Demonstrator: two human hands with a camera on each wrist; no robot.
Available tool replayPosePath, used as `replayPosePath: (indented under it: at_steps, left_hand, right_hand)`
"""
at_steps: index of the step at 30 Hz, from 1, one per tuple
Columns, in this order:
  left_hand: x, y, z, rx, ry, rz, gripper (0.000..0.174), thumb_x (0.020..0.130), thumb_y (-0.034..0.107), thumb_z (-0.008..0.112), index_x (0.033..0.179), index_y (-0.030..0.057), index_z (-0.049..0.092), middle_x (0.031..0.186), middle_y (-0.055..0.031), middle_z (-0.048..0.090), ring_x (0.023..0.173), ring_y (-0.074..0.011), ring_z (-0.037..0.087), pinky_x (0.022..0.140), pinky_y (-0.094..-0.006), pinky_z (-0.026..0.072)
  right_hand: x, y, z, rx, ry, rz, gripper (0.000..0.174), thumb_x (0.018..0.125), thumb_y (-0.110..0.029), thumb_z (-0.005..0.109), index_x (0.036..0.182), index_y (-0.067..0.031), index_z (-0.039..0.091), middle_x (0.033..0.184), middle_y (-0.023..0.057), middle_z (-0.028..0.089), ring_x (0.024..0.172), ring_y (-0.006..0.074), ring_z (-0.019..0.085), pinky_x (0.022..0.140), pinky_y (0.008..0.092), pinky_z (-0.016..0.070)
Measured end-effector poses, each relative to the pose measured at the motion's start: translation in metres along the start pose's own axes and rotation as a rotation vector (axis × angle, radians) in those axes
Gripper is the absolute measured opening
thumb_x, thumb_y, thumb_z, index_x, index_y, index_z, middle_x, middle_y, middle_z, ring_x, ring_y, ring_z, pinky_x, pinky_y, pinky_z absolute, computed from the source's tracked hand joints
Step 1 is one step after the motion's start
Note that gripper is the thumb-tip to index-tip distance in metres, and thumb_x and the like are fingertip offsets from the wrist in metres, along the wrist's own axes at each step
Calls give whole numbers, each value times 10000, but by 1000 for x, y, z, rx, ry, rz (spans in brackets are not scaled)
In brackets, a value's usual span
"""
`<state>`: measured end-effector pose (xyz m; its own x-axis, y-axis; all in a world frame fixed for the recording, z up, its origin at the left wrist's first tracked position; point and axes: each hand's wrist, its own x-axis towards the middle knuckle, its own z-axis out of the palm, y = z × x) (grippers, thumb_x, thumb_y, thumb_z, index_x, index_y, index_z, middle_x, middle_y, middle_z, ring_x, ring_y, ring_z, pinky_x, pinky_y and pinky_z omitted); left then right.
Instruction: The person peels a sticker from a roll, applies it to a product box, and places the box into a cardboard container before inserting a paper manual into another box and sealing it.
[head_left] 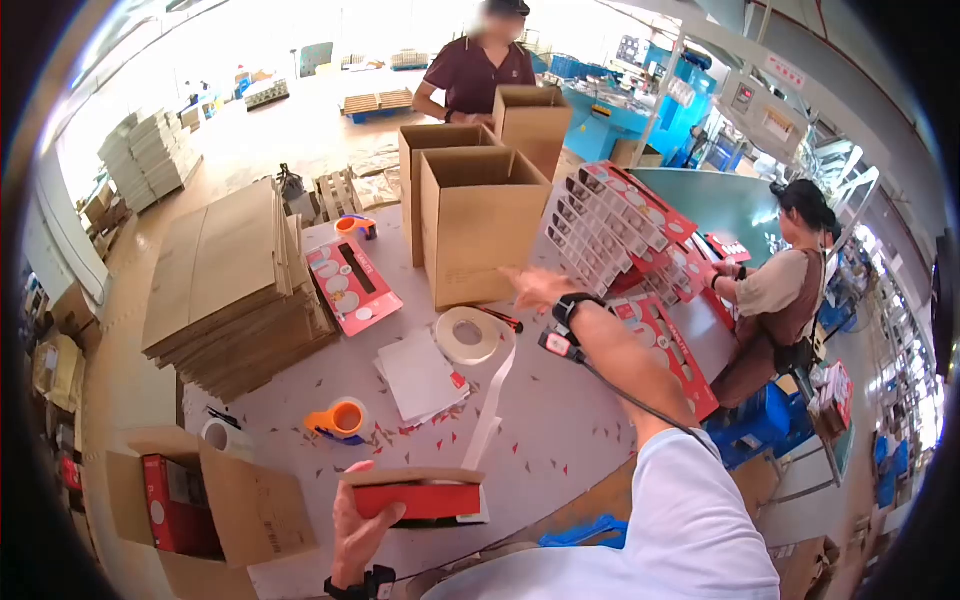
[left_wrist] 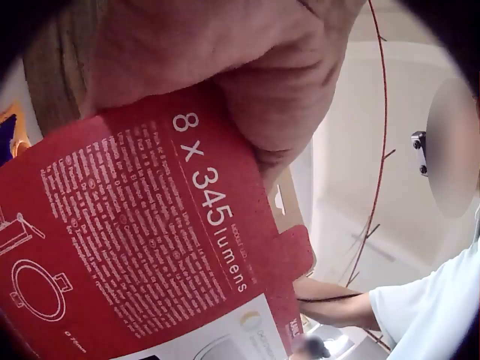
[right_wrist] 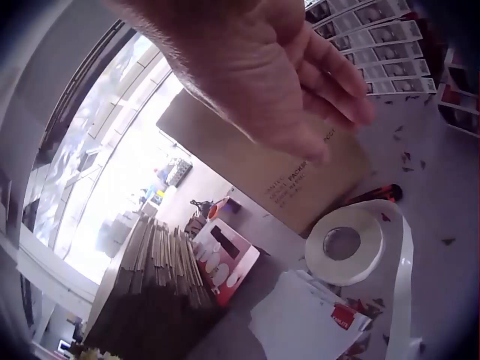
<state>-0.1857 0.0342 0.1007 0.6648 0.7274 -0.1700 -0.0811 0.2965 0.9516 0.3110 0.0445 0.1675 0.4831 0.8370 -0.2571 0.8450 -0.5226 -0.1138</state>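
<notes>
My left hand [head_left: 355,525] grips a red printed box [head_left: 432,499] by one end at the near edge of the table. In the left wrist view the thumb and fingers close over the edge of that box [left_wrist: 142,217], which reads "8 x 345 lumens"; a small flap sticks out from it. My right hand [head_left: 540,288] reaches forward, holding nothing, its fingers loosely bent. In the right wrist view it overlaps a tall brown carton [right_wrist: 285,180]. Close below stands a roll of white tape [head_left: 446,345] with a strip pulled loose, beside white sheets [head_left: 418,380].
Flattened cartons [head_left: 225,270] are piled at the left, next to a red box [head_left: 352,285]. An orange tape dispenser [head_left: 345,420] lies nearer me. An open carton [head_left: 262,510] stands at lower left. Stacked red-and-white boxes [head_left: 605,225] fill the right. Two people work around the table.
</notes>
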Motion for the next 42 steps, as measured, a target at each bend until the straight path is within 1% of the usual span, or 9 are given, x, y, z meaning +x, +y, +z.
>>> replayPosePath:
  at_steps: [9,11,20,23,25,28,33,35,42]
  left_hand:
    - [1,-9,-4,31,39,45,826,788,3,854,1489,29,418,1276,-94,614,1188,-212,619,1043,-366,518]
    - [-2,-4,1,23,42,34,854,788,35,869,1502,28,400,1295,-99,611,1207,-224,613,1067,-381,503]
    - [-9,11,9,16,-27,22,839,858,43,849,1569,55,403,1402,-98,582,1279,-217,561,1049,-349,502]
    - [-10,5,6,42,-18,23,831,861,52,852,1564,54,410,1377,-91,600,1262,-217,572,1037,-344,503]
    - [-8,2,9,30,-10,62,791,868,52,820,1547,49,414,1299,-108,637,1190,-247,625,1014,-389,523]
    - [-4,-3,3,14,34,4,888,798,-38,821,1549,29,353,1301,-119,618,1215,-255,624,1074,-392,509]
    - [-4,-6,0,5,31,5,860,784,0,862,1517,44,414,1285,-82,623,1197,-207,623,1027,-351,532]
    - [-5,-7,0,15,27,20,845,794,22,869,1512,46,425,1289,-78,630,1211,-197,614,1035,-353,524]
    - [-8,-21,-7,129,73,93,715,838,72,846,1448,30,477,1286,-74,633,1203,-168,604,1048,-347,504]
  right_hand:
    - [57,61,52,-180,46,-56,733,824,-128,747,1497,-138,456,1274,226,665,965,300,733,727,451,625]
    - [51,78,53,-14,54,-39,656,850,-140,714,1474,-159,511,1301,187,683,1131,385,680,902,478,588]
    - [98,135,-53,-186,329,204,499,826,-130,690,1322,-97,656,1245,177,724,1156,361,703,928,457,595]
    - [69,111,-43,-290,154,259,630,741,-173,817,1345,-121,643,1246,146,739,1151,350,714,916,475,606]
    - [63,114,-32,-226,222,201,638,753,-191,811,1365,-127,641,1226,161,743,1129,320,728,893,475,613]
    - [64,111,-44,-5,-33,250,614,792,-208,779,1384,-123,636,1185,162,753,1101,297,731,878,480,605]
    - [19,75,39,166,0,-327,570,817,-270,760,1348,-105,640,1160,161,753,1015,316,722,899,433,560]
    - [-15,45,70,150,-206,-447,707,830,-381,807,1443,-102,593,1164,154,737,1026,261,717,920,399,564]
    - [-178,-29,106,764,-562,-537,823,877,-411,817,1559,-116,465,1429,155,601,1316,280,585,1079,458,501]
